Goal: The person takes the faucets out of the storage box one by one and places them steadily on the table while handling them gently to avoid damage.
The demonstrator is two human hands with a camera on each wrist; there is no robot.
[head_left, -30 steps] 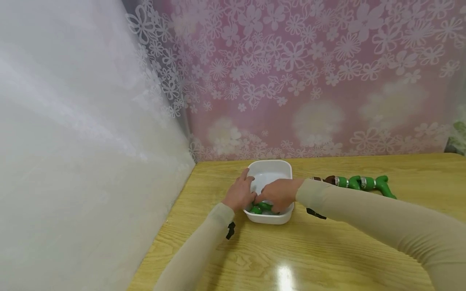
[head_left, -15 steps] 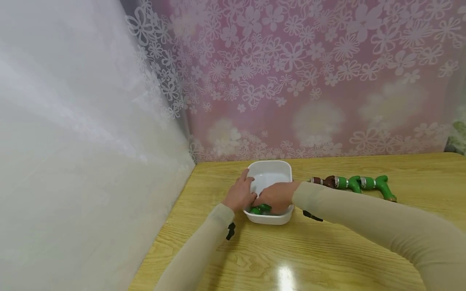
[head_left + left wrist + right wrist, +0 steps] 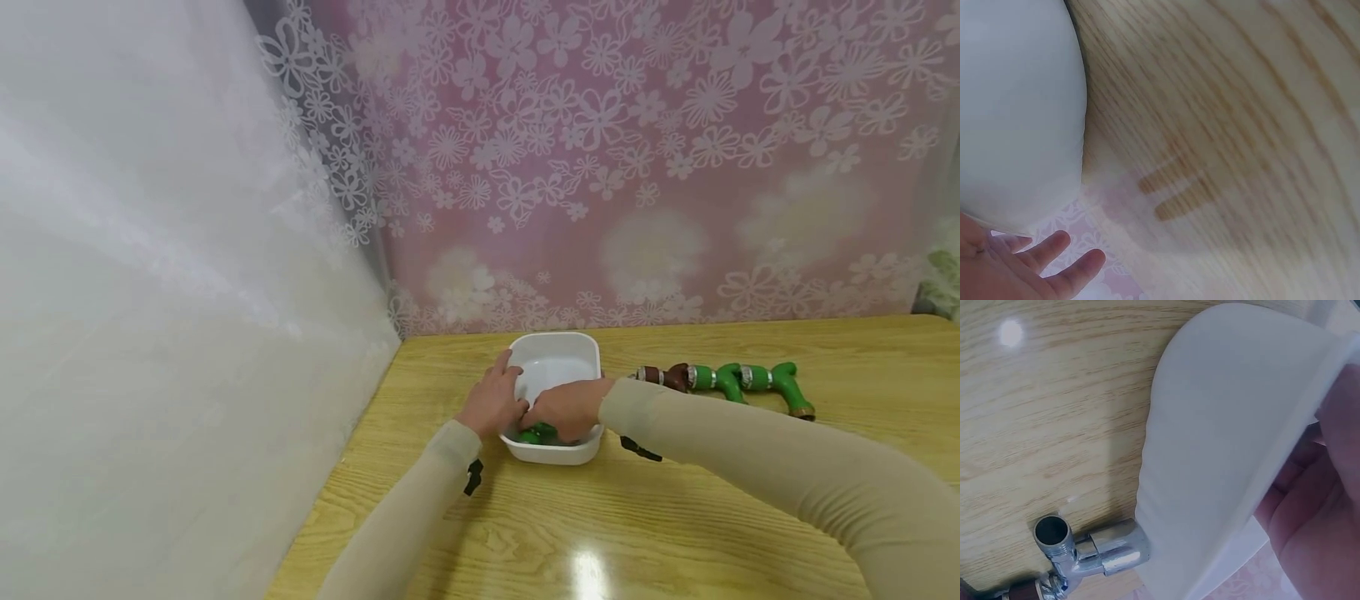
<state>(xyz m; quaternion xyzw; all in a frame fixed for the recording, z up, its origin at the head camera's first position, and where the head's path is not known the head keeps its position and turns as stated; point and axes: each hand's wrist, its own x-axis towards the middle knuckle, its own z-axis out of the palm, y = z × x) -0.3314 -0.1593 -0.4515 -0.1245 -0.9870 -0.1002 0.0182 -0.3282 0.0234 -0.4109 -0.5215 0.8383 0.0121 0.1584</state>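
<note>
My left hand (image 3: 491, 398) rests over the left rim of a white plastic basin (image 3: 555, 455). In the left wrist view, several of its fingers (image 3: 1077, 275) extend loosely outside the basin wall. Inside the basin's near end, my right hand (image 3: 568, 408) grips a green angle valve (image 3: 534, 434), mostly covered by the hand. The right wrist view shows that hand reaching over the rim, its palm (image 3: 1329, 519) turned inward and its fingertips hidden behind the wall.
Right of the basin lie two green angle valves (image 3: 726, 380) (image 3: 787, 392) and a dark red one (image 3: 663, 375) in a row. A chrome angle valve (image 3: 1094, 550) stands against the basin. A pale sheet (image 3: 187, 292) hangs at the left, a floral curtain (image 3: 562, 208) behind the table.
My right hand has drawn slightly lower and closer around the green angle valve, covering more of it. The left hand stays in place on the basin's rim.
</note>
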